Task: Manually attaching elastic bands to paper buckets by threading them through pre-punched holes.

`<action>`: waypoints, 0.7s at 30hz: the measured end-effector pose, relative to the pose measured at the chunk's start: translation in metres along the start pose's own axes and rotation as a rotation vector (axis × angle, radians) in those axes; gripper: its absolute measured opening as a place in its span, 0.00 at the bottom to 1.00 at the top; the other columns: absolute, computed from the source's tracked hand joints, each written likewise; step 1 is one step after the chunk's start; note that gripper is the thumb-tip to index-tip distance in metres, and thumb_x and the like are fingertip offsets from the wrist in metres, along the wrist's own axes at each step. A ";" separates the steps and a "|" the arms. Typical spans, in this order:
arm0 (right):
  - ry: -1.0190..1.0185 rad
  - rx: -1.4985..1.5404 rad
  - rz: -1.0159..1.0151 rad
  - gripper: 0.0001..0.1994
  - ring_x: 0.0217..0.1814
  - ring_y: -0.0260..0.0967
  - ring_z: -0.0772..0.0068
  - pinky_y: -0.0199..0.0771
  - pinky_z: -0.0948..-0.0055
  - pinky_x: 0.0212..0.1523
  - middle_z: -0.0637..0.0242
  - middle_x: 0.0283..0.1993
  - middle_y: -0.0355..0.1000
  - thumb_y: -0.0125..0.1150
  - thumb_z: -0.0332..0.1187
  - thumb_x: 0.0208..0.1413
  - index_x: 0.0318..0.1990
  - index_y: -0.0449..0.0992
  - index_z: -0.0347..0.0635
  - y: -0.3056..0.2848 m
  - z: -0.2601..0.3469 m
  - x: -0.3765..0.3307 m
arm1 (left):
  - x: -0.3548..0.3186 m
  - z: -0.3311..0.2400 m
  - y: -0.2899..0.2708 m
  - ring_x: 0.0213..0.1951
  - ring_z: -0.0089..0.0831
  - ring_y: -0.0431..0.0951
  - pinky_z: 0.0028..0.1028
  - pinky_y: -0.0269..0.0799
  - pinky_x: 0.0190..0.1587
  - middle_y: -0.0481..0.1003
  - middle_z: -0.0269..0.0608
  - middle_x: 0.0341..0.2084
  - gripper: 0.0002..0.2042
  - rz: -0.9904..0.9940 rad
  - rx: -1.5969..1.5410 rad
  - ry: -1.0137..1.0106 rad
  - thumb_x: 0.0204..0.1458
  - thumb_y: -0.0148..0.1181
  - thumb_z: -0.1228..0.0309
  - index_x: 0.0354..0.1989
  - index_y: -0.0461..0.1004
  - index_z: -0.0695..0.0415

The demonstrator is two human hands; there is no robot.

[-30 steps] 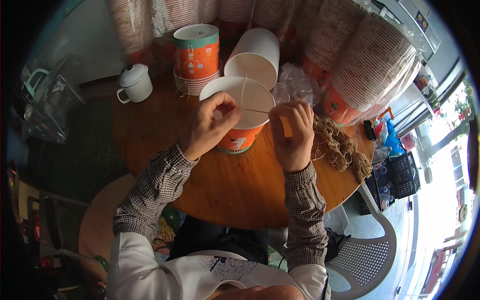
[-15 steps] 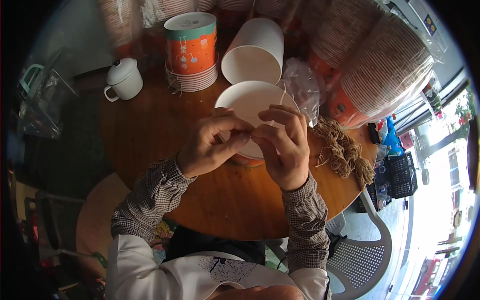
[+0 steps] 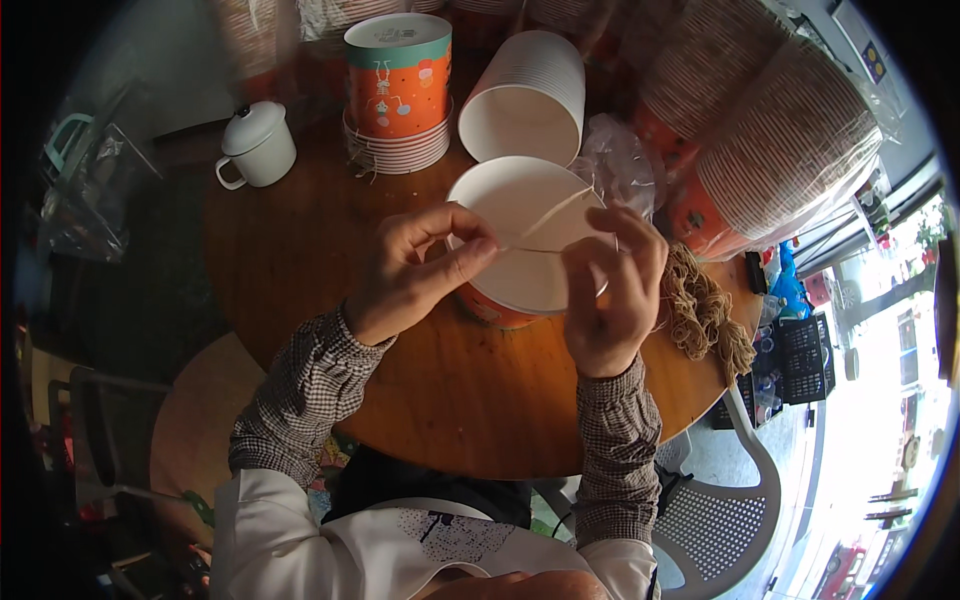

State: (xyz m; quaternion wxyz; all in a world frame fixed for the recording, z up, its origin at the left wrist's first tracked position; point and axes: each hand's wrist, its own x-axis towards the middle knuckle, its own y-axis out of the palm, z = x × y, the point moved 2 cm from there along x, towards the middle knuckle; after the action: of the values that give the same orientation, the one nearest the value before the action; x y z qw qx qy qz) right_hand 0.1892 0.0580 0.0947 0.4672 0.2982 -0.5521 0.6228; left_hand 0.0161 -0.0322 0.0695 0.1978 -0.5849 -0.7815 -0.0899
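Note:
My left hand [image 3: 415, 275] pinches a thin pale string [image 3: 548, 216] between thumb and forefinger. One length runs taut across to the fingers of my right hand [image 3: 615, 300], which are bent and closed on it, though motion blurs them a little. Another length slants up from my left fingertips toward the far right rim of a large paper bucket [image 3: 478, 195]. That bucket is white inside and orange outside, standing open end up on the table under both hands. A bundle of brown twine [image 3: 705, 315] lies right of my right hand.
Behind the bucket, nested white paper buckets [image 3: 530, 85] lie on their side. An orange and green stack [image 3: 398, 90] stands upside down beside a white lidded mug [image 3: 258, 145]. Wrapped bucket stacks [image 3: 790, 150] crowd the far right of the round wooden table [image 3: 450, 420]. A grey chair [image 3: 715, 530] is nearby.
My hands have drawn apart, the right one moving rightward, and string now stretches between them. The whole view has shifted slightly.

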 end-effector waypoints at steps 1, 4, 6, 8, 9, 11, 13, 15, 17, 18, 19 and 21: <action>-0.036 0.013 0.047 0.10 0.55 0.64 0.49 0.67 0.57 0.51 0.58 0.48 0.69 0.61 0.19 0.39 0.32 0.74 0.42 0.001 0.007 0.001 | -0.001 -0.003 0.001 0.35 0.16 0.73 0.21 0.69 0.43 0.76 0.32 0.32 0.07 -0.030 -0.162 -0.067 0.54 0.59 0.71 0.35 0.76 0.62; -0.115 0.096 0.148 0.12 0.58 0.62 0.49 0.67 0.55 0.53 0.59 0.50 0.68 0.67 0.24 0.37 0.33 0.76 0.46 0.005 0.021 0.002 | 0.001 -0.007 0.002 0.36 0.15 0.73 0.19 0.70 0.39 0.75 0.30 0.32 0.06 -0.023 -0.284 -0.095 0.55 0.58 0.71 0.36 0.75 0.62; -0.106 0.115 0.153 0.12 0.58 0.61 0.49 0.66 0.56 0.54 0.60 0.51 0.68 0.68 0.25 0.36 0.33 0.77 0.47 0.005 0.024 0.003 | 0.001 -0.008 0.003 0.37 0.16 0.72 0.20 0.70 0.40 0.75 0.30 0.31 0.06 0.017 -0.245 -0.060 0.56 0.58 0.71 0.36 0.75 0.61; -0.097 0.134 0.156 0.12 0.59 0.61 0.50 0.65 0.56 0.54 0.60 0.51 0.67 0.69 0.27 0.36 0.33 0.78 0.48 0.005 0.024 0.003 | 0.000 -0.008 0.004 0.38 0.18 0.73 0.21 0.69 0.42 0.75 0.32 0.30 0.06 0.104 -0.170 -0.061 0.55 0.58 0.71 0.36 0.75 0.61; -0.057 0.149 0.146 0.12 0.59 0.61 0.50 0.65 0.56 0.55 0.61 0.51 0.67 0.69 0.26 0.36 0.33 0.78 0.48 0.006 0.023 0.005 | 0.000 -0.006 0.006 0.38 0.18 0.73 0.21 0.69 0.42 0.75 0.32 0.30 0.06 0.106 -0.171 -0.063 0.55 0.58 0.71 0.36 0.75 0.61; 0.005 0.189 0.116 0.11 0.60 0.61 0.51 0.63 0.57 0.56 0.62 0.50 0.67 0.68 0.25 0.38 0.33 0.78 0.49 0.008 0.018 0.005 | 0.000 -0.003 0.010 0.37 0.20 0.73 0.22 0.70 0.41 0.75 0.34 0.29 0.07 0.101 -0.043 0.155 0.54 0.59 0.70 0.35 0.76 0.61; 0.060 0.199 0.109 0.11 0.60 0.61 0.52 0.63 0.57 0.56 0.63 0.50 0.67 0.68 0.25 0.39 0.32 0.78 0.49 0.010 0.013 0.002 | 0.003 -0.003 0.007 0.37 0.21 0.74 0.22 0.70 0.41 0.75 0.35 0.29 0.07 0.153 0.055 0.212 0.54 0.60 0.69 0.35 0.76 0.61; 0.138 0.219 0.093 0.09 0.59 0.61 0.54 0.63 0.58 0.56 0.63 0.50 0.67 0.66 0.24 0.42 0.32 0.78 0.47 0.009 0.011 0.001 | 0.002 -0.005 0.008 0.36 0.22 0.74 0.23 0.70 0.40 0.75 0.36 0.29 0.08 0.205 0.152 0.268 0.53 0.60 0.69 0.34 0.76 0.61; 0.192 0.233 0.103 0.09 0.59 0.62 0.54 0.64 0.58 0.56 0.62 0.49 0.69 0.66 0.24 0.43 0.33 0.78 0.46 0.010 0.010 -0.001 | -0.001 -0.008 0.009 0.38 0.21 0.74 0.22 0.71 0.41 0.76 0.35 0.31 0.07 0.190 0.128 0.098 0.55 0.59 0.70 0.35 0.76 0.62; 0.246 0.246 0.113 0.09 0.59 0.63 0.55 0.64 0.59 0.56 0.62 0.48 0.70 0.66 0.24 0.44 0.35 0.77 0.44 0.010 0.009 -0.002 | -0.002 -0.008 0.011 0.38 0.21 0.74 0.22 0.71 0.41 0.76 0.35 0.31 0.07 0.191 0.128 0.097 0.55 0.59 0.70 0.35 0.76 0.62; 0.247 0.246 0.112 0.09 0.59 0.63 0.55 0.64 0.59 0.56 0.62 0.48 0.70 0.66 0.24 0.44 0.35 0.77 0.44 0.009 0.009 -0.002 | -0.003 -0.006 0.012 0.38 0.20 0.74 0.21 0.71 0.42 0.76 0.35 0.32 0.07 0.132 -0.063 0.004 0.55 0.58 0.70 0.36 0.75 0.62; 0.325 0.340 0.128 0.10 0.57 0.65 0.57 0.62 0.59 0.58 0.61 0.46 0.73 0.65 0.25 0.45 0.37 0.77 0.42 0.007 0.009 0.002 | -0.003 -0.002 0.010 0.40 0.17 0.74 0.19 0.71 0.44 0.77 0.35 0.36 0.08 0.048 -0.301 -0.069 0.58 0.55 0.72 0.39 0.75 0.65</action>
State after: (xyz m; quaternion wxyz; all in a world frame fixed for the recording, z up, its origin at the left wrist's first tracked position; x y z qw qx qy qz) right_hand 0.1810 0.0499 0.0955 0.4525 0.2330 -0.3748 0.7749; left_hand 0.0272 -0.0326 0.0691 0.0831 -0.6292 -0.7512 -0.1812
